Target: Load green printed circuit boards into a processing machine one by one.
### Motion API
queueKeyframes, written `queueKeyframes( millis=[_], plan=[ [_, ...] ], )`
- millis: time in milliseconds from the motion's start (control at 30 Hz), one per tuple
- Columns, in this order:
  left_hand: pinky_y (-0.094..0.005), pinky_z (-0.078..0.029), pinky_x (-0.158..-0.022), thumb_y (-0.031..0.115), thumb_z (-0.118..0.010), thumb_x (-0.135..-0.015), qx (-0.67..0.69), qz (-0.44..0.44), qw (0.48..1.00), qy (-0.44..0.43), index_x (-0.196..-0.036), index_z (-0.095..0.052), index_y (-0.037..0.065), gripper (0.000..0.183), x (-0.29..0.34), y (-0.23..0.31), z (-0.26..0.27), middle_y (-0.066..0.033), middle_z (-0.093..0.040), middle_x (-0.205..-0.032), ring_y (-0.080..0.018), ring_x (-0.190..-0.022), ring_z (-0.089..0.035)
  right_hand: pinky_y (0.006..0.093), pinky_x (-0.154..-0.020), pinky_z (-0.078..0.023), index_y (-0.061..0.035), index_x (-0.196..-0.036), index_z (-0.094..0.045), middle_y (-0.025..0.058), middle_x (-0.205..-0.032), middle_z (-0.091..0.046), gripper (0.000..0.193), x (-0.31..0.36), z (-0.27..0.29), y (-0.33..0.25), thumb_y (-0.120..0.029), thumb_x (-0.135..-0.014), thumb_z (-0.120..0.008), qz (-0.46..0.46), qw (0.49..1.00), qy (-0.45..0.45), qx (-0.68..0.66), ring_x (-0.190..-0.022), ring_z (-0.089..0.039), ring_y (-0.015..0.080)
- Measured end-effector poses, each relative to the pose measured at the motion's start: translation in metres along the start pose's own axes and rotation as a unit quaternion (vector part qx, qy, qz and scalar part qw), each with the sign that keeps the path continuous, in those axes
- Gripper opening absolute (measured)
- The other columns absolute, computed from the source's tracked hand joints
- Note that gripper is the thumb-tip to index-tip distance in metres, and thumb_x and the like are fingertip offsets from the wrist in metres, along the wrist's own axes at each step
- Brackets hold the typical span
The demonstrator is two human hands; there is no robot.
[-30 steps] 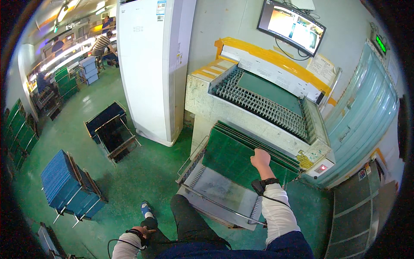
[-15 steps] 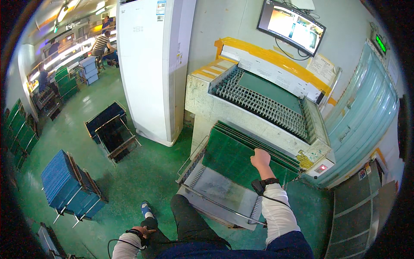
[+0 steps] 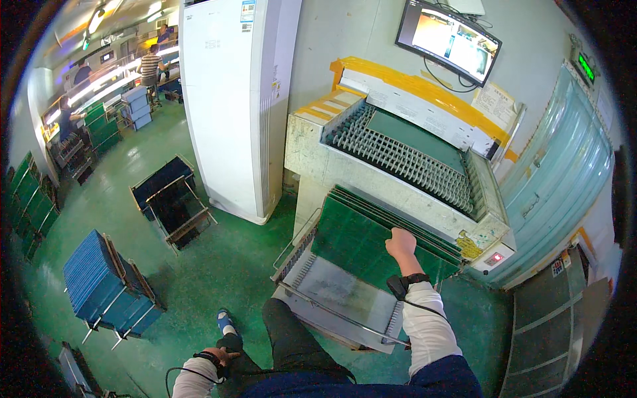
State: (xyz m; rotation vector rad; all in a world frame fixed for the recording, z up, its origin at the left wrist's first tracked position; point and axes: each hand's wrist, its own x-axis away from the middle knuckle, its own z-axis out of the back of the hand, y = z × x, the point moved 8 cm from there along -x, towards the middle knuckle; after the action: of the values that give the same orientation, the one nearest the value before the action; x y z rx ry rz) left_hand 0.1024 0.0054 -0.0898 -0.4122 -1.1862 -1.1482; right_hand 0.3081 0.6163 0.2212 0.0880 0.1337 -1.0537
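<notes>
My right hand is closed over the upper edge of a green circuit board panel, the front one of several that stand close together. These panels lean in a slotted rack with a pale flat base and metal rods, just in front of me. My left hand is low by my leg, well apart from the rack. Its fingers look stretched out with nothing in them, though they are small and partly hidden.
Behind the panels is a machine with a bed of grey rollers. A white cabinet air conditioner stands to its left. On the left floor are a rack of blue panels and a dark rack. A screen hangs above.
Both my hands and the panels stay where they were. In the far left background, the person in the striped top has straightened up, and other people there have shifted.
</notes>
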Motion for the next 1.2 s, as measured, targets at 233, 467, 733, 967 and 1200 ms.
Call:
queueKeyframes(
  millis=[233,467,733,967,1200],
  plan=[
    [-0.0487,-0.047,-0.082,0.023,-0.045,-0.087,0.006,0.027,1.000,-0.010,-0.138,-0.013,0.049,0.066,0.006,-0.002,0.001,-0.0193,-0.029,-0.140,-0.0374,-0.111,-0.052,0.0421,-0.073,-0.049,-0.0066,-0.085,-0.063,0.0153,-0.087,-0.065,0.017,-0.001,0.000,-0.005,-0.018,-0.072,-0.059,0.002,1.000,-0.004,-0.002,-0.086,-0.063,0.0322],
    [-0.0446,-0.045,-0.084,0.040,-0.044,-0.087,0.028,0.072,0.997,-0.025,-0.141,-0.019,0.033,0.059,0.031,0.021,0.028,-0.0193,-0.051,-0.124,-0.0331,-0.107,-0.055,0.0421,-0.074,-0.049,-0.0071,-0.084,-0.063,0.0149,-0.087,-0.065,0.017,0.004,-0.001,0.008,-0.019,-0.072,-0.059,-0.013,1.000,-0.007,0.005,-0.086,-0.063,0.0316],
    [-0.0491,-0.045,-0.086,0.039,-0.047,-0.087,0.043,0.113,0.993,-0.009,-0.139,-0.015,0.045,0.061,-0.005,-0.009,-0.002,-0.0194,-0.031,-0.140,-0.0369,-0.112,-0.051,0.0419,-0.073,-0.049,-0.0067,-0.084,-0.062,0.0149,-0.087,-0.065,0.017,0.001,-0.002,0.004,-0.018,-0.073,-0.059,-0.009,1.000,-0.015,0.011,-0.085,-0.063,0.0316],
    [-0.0444,-0.047,-0.077,0.040,-0.055,-0.081,0.014,0.056,0.998,0.027,-0.137,-0.026,0.034,0.064,0.017,0.002,0.009,-0.0106,-0.051,-0.125,-0.0336,-0.102,-0.058,0.0416,-0.074,-0.050,-0.0069,-0.086,-0.063,0.0148,-0.088,-0.065,0.018,0.000,0.002,-0.005,-0.019,-0.072,-0.059,-0.002,1.000,-0.014,0.007,-0.086,-0.063,0.0313],
    [-0.0459,-0.047,-0.079,0.037,-0.049,-0.083,0.065,0.109,0.992,0.003,-0.136,-0.025,0.040,0.058,0.052,0.024,0.031,-0.0135,-0.047,-0.129,-0.0345,-0.105,-0.056,0.0413,-0.075,-0.050,-0.0070,-0.086,-0.063,0.0142,-0.089,-0.065,0.019,0.002,0.002,-0.002,-0.020,-0.073,-0.060,-0.009,1.000,-0.019,0.005,-0.088,-0.063,0.0309]
  ],
)
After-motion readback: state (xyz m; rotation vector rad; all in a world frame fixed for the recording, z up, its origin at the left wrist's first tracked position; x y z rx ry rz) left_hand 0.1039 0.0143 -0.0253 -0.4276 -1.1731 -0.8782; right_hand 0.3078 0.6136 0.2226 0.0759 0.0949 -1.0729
